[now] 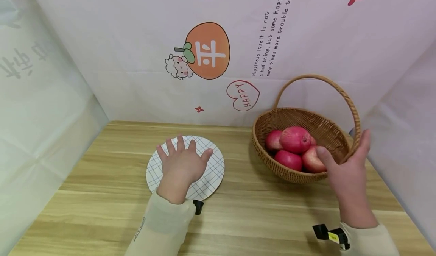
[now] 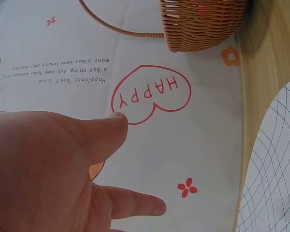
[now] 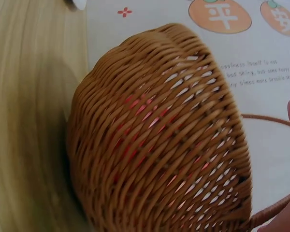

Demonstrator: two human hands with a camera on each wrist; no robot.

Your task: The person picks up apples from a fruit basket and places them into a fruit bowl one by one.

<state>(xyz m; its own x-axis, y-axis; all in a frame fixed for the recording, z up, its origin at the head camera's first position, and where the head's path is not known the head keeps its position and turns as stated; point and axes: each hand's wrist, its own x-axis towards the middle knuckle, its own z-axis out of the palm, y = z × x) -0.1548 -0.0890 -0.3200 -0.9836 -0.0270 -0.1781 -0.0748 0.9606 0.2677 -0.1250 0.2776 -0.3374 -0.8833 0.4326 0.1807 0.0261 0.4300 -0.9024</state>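
Note:
A brown wicker basket (image 1: 296, 176) with a tall arched handle stands at the right, with several red apples (image 1: 295, 139) inside. At its near right side, my right hand (image 1: 351, 176) grips the rim by the foot of the handle, thumb on the inner side and fingers outside. In the right wrist view the woven wall of the basket (image 3: 159, 140) fills the middle, and only part of the hand shows at the edge. My left hand (image 1: 182, 165), fingers spread, is over a round white plate (image 1: 211, 172) with a blue grid pattern; it holds nothing.
The wood-grain table (image 1: 238, 218) meets a white printed cloth backdrop (image 1: 136, 78) behind the plate and basket. White cloth sides stand at left and right. Table surface lies between the plate and the basket.

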